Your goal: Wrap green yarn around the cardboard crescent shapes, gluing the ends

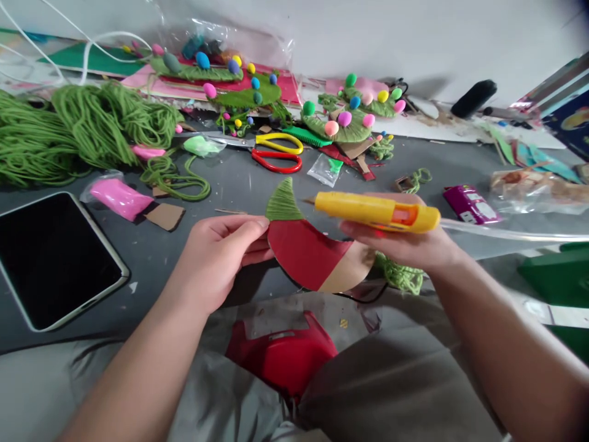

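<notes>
My left hand [216, 261] pinches the left edge of a curved cardboard piece [313, 255], red in the middle, bare brown at its right end, with green yarn wound round its pointed top. My right hand [405, 245] grips a yellow glue gun [377, 212] lying sideways, its nozzle pointing left just above the piece. A bunch of loose green yarn [402, 276] hangs under my right hand. A clear glue stick [506, 232] sticks out of the gun's back to the right.
On the grey surface lie a tablet [55, 258] at left, skeins of green yarn [83, 129], pink packets [119, 197], yellow-and-red scissors [276, 152] and finished green shapes with coloured pompoms [345, 120] at the back. A red plastic object [283, 353] rests on my lap.
</notes>
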Available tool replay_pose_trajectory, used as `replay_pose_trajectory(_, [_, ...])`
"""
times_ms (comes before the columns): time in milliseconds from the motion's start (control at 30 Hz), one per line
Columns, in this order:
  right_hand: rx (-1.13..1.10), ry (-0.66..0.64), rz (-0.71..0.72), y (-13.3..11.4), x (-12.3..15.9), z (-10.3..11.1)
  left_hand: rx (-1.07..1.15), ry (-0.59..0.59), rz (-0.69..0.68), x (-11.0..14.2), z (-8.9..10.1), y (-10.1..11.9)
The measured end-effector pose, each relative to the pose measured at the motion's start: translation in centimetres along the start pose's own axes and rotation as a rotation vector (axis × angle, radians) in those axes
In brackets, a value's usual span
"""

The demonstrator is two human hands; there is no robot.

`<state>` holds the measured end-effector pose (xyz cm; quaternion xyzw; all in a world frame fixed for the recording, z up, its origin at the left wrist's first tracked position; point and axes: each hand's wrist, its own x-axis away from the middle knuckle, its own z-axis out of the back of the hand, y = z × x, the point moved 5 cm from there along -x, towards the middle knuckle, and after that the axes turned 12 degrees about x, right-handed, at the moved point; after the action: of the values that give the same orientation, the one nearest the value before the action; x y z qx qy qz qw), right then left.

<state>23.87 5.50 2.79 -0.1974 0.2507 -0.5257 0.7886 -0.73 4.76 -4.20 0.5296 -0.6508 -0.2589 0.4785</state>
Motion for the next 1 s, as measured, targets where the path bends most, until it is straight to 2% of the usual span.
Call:
replay_pose_trajectory(100, [0.081, -0.150, 0.204, -1.0, 0.2, -0.9, -0.001, -0.009, 0.012, -0.1, 0.0, -0.1])
replay_pose_trajectory(167, [0.134, -0.212, 0.276, -1.4, 0.2, -1.4, -0.003, -0.023, 0.018, -0.1, 0.0, -0.2])
replay_pose_trajectory(267, [0.166, -0.242, 0.277, -1.7, 0.1, -1.9, -0.012, -0.035, 0.023, 0.1, 0.0, -0.3])
replay_pose_trajectory(433, [0.183, -0.193, 0.270, -2.0, -0.1, -2.1, -0.015, -0.049, 0.025, 0.2, -0.2, -0.2])
replay_pose_trajectory(667, [0.172, -0.183, 0.190, -2.4, -0.4, -1.9, -0.030, -0.053, 0.018, 0.3, -0.2, -0.2])
replay_pose_trajectory(1000, [0.191, -0.212, 0.250, -2.4, -0.8, -2.0, -0.030, -0.079, 0.000, 0.3, -0.3, -0.4])
